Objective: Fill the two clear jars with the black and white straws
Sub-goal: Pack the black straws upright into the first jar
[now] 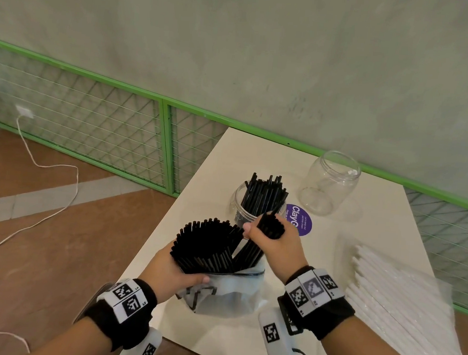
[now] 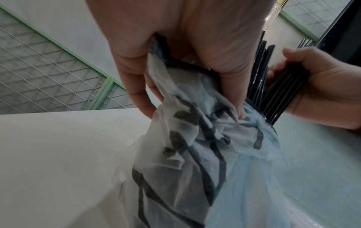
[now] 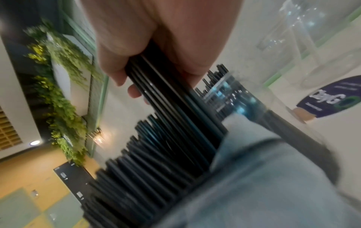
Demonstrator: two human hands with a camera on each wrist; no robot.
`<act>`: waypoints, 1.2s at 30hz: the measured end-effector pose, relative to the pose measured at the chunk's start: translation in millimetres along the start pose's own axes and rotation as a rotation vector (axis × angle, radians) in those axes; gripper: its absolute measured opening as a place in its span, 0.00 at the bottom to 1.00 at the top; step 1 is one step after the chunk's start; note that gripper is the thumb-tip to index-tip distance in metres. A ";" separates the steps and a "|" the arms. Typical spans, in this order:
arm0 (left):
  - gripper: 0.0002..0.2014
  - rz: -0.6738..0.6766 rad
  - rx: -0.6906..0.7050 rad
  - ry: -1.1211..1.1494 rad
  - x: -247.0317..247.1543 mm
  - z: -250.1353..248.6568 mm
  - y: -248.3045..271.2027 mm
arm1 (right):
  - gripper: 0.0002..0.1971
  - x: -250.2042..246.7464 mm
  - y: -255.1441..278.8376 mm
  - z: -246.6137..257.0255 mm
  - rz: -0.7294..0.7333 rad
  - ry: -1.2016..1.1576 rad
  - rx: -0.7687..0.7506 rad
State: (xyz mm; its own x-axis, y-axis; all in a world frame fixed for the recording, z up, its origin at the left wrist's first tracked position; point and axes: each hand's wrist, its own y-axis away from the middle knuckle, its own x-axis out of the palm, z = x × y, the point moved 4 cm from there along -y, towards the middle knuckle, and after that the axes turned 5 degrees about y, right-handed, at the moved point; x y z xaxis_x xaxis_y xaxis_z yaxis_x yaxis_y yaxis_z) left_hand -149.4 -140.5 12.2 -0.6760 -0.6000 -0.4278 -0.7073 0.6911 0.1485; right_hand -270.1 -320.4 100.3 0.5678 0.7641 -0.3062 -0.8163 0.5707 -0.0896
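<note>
Now your left hand (image 1: 176, 271) clutches the bag (image 1: 229, 292) of black straws (image 1: 207, 248) on the counter (image 1: 242, 343), while your right hand's (image 1: 276, 246) grip clenches a bunch (image 1: 271, 225) near the half-filled jar (image 1: 256, 204).

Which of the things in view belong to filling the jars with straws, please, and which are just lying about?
Part of the job:
- left hand gripping the bag of black straws
- right hand holding a bundle of black straws
- jar with black straws
- empty jar
- white straws

Lying about:
- purple sticker
- white cable on the floor
</note>
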 end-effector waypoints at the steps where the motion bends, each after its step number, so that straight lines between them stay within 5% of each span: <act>1: 0.30 0.005 -0.002 -0.004 0.1 0.8 -0.8 | 0.09 -4.5 -1.2 7.9 -0.019 -0.001 -0.016; 12: 0.27 0.040 -0.048 0.051 -0.1 8.7 -6.0 | 0.11 -46.3 -14.4 63.6 -0.167 -0.226 -0.058; 15: 0.28 0.037 -0.052 0.047 0.2 8.7 -6.0 | 0.04 -59.7 -19.4 74.7 -0.191 -0.361 -0.060; 22: 0.37 0.028 -0.013 0.042 -1.8 9.5 -7.6 | 0.06 -90.1 -38.8 97.5 -0.279 -0.405 -0.146; 36: 0.27 0.026 -0.033 0.049 -1.0 4.5 -2.0 | 0.03 -76.6 -100.1 52.9 -0.381 -0.604 -0.065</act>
State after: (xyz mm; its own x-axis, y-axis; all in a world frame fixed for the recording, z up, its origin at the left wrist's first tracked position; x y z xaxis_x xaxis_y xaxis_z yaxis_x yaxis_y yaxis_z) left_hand -146.3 -139.5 8.3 -0.7031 -0.6014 -0.3795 -0.6952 0.6934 0.1892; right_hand -226.3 -420.1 182.9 0.7590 0.5590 0.3339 -0.5435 0.8263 -0.1478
